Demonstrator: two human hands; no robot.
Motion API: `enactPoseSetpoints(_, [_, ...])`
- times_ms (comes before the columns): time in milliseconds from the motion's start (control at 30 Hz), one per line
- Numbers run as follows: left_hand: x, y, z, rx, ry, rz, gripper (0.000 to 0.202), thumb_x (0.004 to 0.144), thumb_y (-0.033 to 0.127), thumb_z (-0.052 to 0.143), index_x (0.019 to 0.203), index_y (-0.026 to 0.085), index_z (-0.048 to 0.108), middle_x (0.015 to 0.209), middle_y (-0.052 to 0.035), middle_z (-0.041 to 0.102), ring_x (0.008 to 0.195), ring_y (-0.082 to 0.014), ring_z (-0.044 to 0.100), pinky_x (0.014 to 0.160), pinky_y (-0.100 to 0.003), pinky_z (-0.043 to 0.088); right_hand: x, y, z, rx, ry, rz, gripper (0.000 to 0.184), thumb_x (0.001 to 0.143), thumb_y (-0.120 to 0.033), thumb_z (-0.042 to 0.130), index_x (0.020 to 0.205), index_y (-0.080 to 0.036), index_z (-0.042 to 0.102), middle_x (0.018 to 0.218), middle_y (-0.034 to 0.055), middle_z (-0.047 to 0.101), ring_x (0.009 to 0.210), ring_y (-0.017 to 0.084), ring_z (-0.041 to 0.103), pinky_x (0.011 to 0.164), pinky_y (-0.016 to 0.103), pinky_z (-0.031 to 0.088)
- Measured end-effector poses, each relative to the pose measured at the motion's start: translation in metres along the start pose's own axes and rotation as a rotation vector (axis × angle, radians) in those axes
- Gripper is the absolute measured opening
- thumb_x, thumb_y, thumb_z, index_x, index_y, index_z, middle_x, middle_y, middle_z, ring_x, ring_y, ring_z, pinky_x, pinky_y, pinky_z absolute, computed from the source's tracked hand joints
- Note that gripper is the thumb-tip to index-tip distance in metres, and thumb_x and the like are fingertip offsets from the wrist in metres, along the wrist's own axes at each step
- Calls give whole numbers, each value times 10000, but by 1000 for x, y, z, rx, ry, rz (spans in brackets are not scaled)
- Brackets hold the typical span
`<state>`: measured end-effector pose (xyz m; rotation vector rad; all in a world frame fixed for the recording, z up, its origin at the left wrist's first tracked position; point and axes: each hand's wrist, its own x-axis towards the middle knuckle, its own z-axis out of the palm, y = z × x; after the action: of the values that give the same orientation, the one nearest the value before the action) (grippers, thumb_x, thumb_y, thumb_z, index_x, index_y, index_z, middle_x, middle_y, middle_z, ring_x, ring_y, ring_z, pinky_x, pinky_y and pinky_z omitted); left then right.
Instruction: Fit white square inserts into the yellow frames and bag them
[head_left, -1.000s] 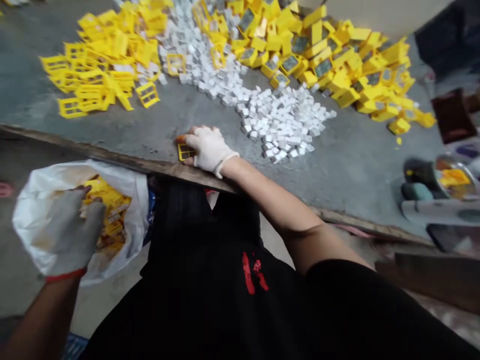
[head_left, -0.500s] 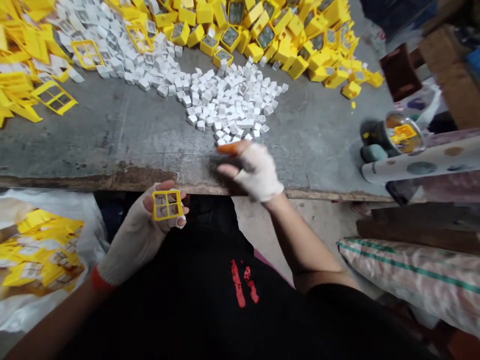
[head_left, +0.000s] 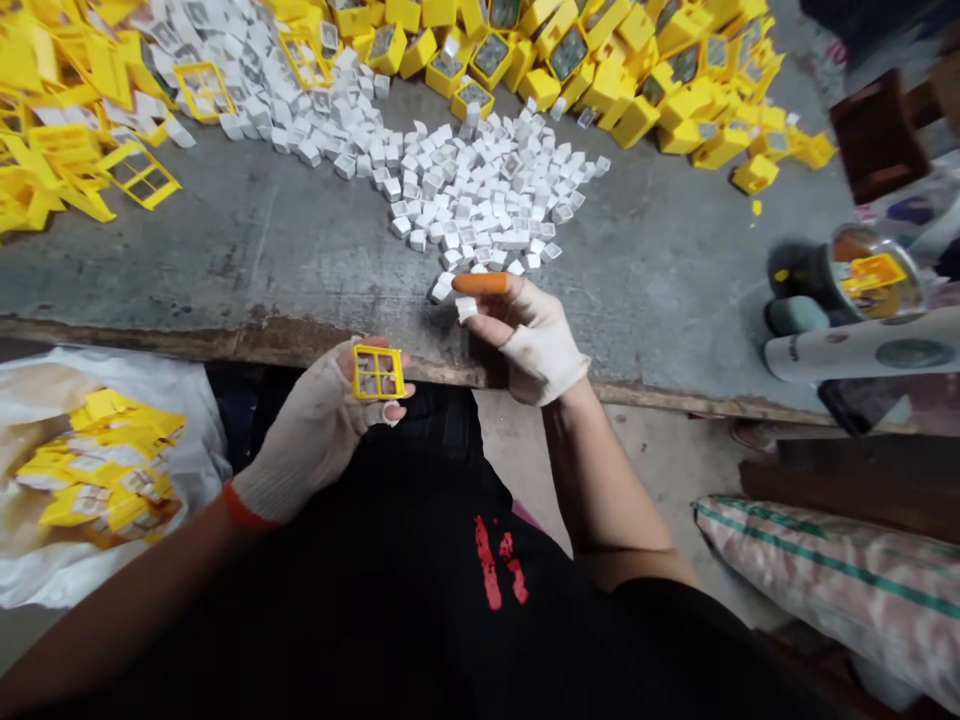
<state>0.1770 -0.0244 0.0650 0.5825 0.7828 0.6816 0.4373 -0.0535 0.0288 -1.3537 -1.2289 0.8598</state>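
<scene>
My left hand (head_left: 322, 430), in a fingerless white glove, holds a yellow four-pane plastic frame (head_left: 378, 373) by its sides, just off the table's front edge. Between the thumb and the orange-covered index finger of my right hand (head_left: 536, 335) is a small white plastic piece (head_left: 466, 308). The two hands are apart, the right one over the table edge. Right beyond it spreads a pile of small white pieces (head_left: 487, 190), their nearest ones close to my fingertips.
Yellow hollow blocks (head_left: 570, 60) are heaped at the back of the grey table (head_left: 300, 255). More yellow frames (head_left: 140, 175) lie at the left. A bag (head_left: 202, 400) of yellow parts stands at lower left. On the right are a metal cup (head_left: 832, 265) and a white roll (head_left: 885, 345).
My right thumb and index finger have closed on a white piece from the near edge of the pile. My left hand with the yellow frame has shifted right and up in view.
</scene>
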Motion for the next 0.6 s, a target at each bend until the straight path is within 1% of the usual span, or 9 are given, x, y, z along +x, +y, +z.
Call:
enactPoseSetpoints(33, [1,0,1,-5,-18,-2,312,889,433,977,1091,228,857,992,-34,864,841,-208,824,685,-266,686,-6,-3,2,84,-13,11,578,858,-710,902,1222,-270,815,1080,39,837,971,236,802,919,435,687])
enactPoseSetpoints(100, [2,-1,3,-18,-52,-4,362,854,470,1006,1081,228,862,968,-43,854,864,-223,821,711,-286,683,-15,-9,8,187,-45,36,594,804,-735,954,1139,-268,804,998,30,830,910,230,819,879,417,701])
enactPoseSetpoints(167, [2,-2,4,-33,-68,2,416,799,492,1044,1069,228,867,965,-58,846,868,-227,813,710,-294,670,-19,-15,16,233,-60,46,583,796,-726,971,1104,-274,769,958,22,818,873,225,826,853,403,704])
enactPoseSetpoints(233, [0,-4,3,-42,-71,12,452,783,517,1051,1079,230,867,1001,-70,847,888,-234,814,710,-301,659,-22,-19,23,220,-43,28,584,798,-738,964,1080,-283,733,979,24,813,890,230,832,864,410,706])
enactPoseSetpoints(300, [-4,-6,1,-44,-64,27,469,803,538,1034,1115,234,861,1060,-79,854,901,-241,820,724,-315,656,-25,-20,31,152,-10,-10,579,819,-761,933,1073,-287,720,1020,29,808,929,239,828,891,426,702])
enactPoseSetpoints(400, [-10,-9,-1,-28,-68,20,480,829,554,1012,1152,236,854,1117,-81,854,892,-236,812,734,-328,656,-33,-23,41,7,36,-132,509,909,-744,855,1114,-292,740,1069,33,799,996,256,806,936,452,681])
enactPoseSetpoints(500, [-12,-13,-2,-42,-112,8,476,832,567,1007,1130,231,850,1098,-72,839,901,-229,783,709,-314,645,-39,-31,50,-183,40,-283,349,1021,-628,776,1141,-300,779,1111,52,811,1061,287,790,1004,511,650])
enactPoseSetpoints(600, [-12,-18,-4,-65,-133,-17,400,904,522,956,1128,211,842,1052,-64,812,887,-213,741,679,-294,622,-40,-41,59,-339,0,-443,223,1058,-532,773,1063,-314,821,1071,57,846,1120,323,796,1077,574,612])
